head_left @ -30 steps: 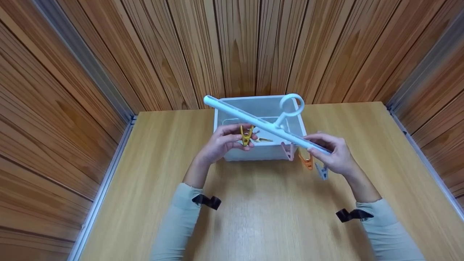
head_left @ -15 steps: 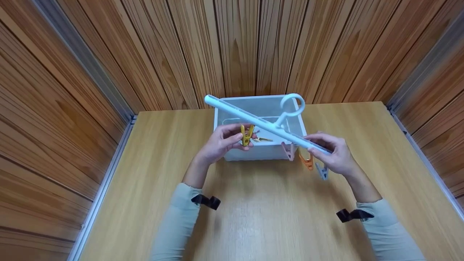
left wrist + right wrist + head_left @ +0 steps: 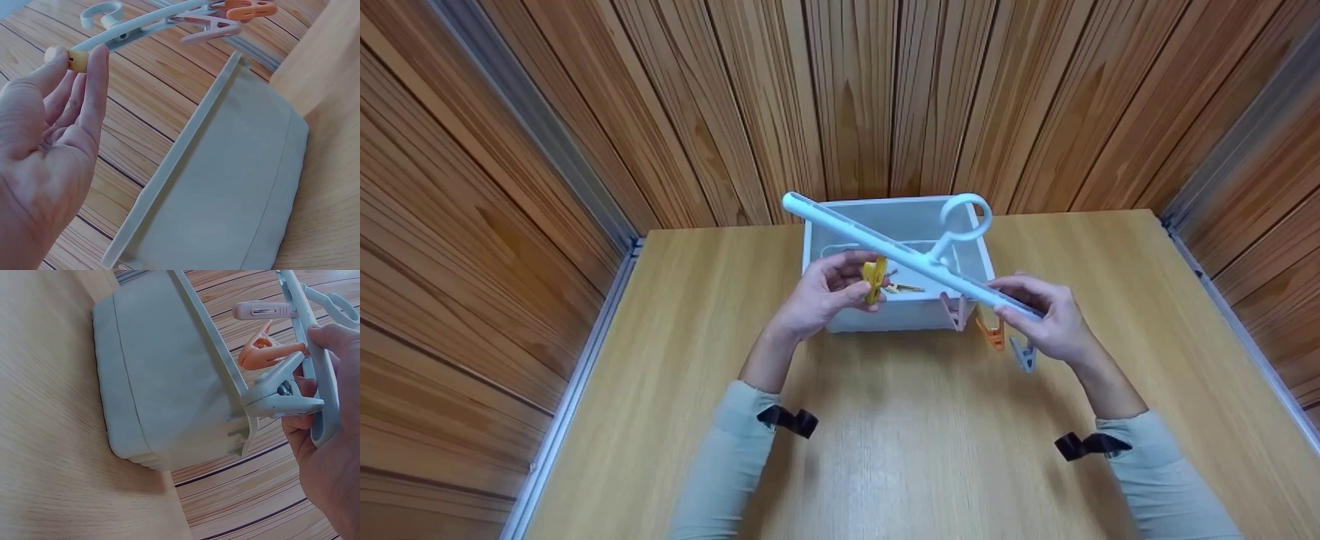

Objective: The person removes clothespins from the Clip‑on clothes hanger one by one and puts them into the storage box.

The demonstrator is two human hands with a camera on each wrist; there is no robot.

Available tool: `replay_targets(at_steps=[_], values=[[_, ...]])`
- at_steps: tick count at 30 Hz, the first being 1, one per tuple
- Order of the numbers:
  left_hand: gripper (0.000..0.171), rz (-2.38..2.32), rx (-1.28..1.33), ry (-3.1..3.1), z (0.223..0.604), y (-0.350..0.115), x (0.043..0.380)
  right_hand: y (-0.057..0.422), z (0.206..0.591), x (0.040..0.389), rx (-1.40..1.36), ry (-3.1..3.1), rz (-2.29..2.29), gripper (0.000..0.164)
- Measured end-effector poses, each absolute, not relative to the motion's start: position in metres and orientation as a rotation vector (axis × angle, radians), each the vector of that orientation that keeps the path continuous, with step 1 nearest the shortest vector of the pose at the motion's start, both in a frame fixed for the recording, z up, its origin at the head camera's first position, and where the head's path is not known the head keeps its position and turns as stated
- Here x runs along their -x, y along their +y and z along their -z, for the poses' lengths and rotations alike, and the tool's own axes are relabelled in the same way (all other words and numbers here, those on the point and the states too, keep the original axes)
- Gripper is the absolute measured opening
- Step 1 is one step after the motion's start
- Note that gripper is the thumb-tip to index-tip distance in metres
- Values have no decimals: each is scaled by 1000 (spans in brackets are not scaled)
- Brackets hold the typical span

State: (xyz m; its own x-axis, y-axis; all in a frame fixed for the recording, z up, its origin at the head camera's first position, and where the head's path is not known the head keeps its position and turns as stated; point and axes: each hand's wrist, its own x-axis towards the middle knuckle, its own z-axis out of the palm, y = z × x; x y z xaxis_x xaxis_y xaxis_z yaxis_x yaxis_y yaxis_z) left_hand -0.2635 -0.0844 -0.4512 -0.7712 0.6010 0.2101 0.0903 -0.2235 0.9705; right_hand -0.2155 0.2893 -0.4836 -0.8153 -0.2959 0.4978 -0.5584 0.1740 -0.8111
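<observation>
My left hand (image 3: pixel 829 294) pinches a yellow clothespin (image 3: pixel 874 279) between thumb and fingers, just below the left half of a light-blue hanger (image 3: pixel 877 241). The hanger is tilted, its left end higher in the head view, with a ring-shaped hook (image 3: pixel 987 217) near its middle. At the right end, my right hand (image 3: pixel 1054 319) grips the bar. Pink (image 3: pixel 261 310), orange (image 3: pixel 264 353) and grey-blue clothespins (image 3: pixel 281 391) hang from the bar near that hand. In the left wrist view, only a small part of the yellow clothespin (image 3: pixel 78 61) shows between the fingertips.
A whitish plastic bin (image 3: pixel 896 319) stands on the wooden table (image 3: pixel 900 435) beneath the hanger. Inside it lie a yellow-brown clothespin (image 3: pixel 906 288) and other items that are partly hidden. Wood-panelled walls (image 3: pixel 855 97) rise behind and at both sides.
The yellow clothespin, earlier seen as a V with its legs apart, has turned or been squeezed and looks narrow now. My left fingers have shifted around it. The hanger has barely moved.
</observation>
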Motion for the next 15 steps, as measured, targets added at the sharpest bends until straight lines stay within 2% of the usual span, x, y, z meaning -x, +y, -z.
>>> replay_targets(at_steps=[6,8,12,15], values=[[73,-2099,-868,1746,451,-80,259,286,484,216,-839,-2197,-1701,34],[71,-2102,-890,1784,451,-78,257,285,484,216,-846,-2183,-1704,34],[77,-2112,-923,1855,451,-75,255,284,485,216,-850,-2164,-1712,34],[66,-2118,-933,1914,449,-71,253,283,487,215,-845,-2157,-1711,34]])
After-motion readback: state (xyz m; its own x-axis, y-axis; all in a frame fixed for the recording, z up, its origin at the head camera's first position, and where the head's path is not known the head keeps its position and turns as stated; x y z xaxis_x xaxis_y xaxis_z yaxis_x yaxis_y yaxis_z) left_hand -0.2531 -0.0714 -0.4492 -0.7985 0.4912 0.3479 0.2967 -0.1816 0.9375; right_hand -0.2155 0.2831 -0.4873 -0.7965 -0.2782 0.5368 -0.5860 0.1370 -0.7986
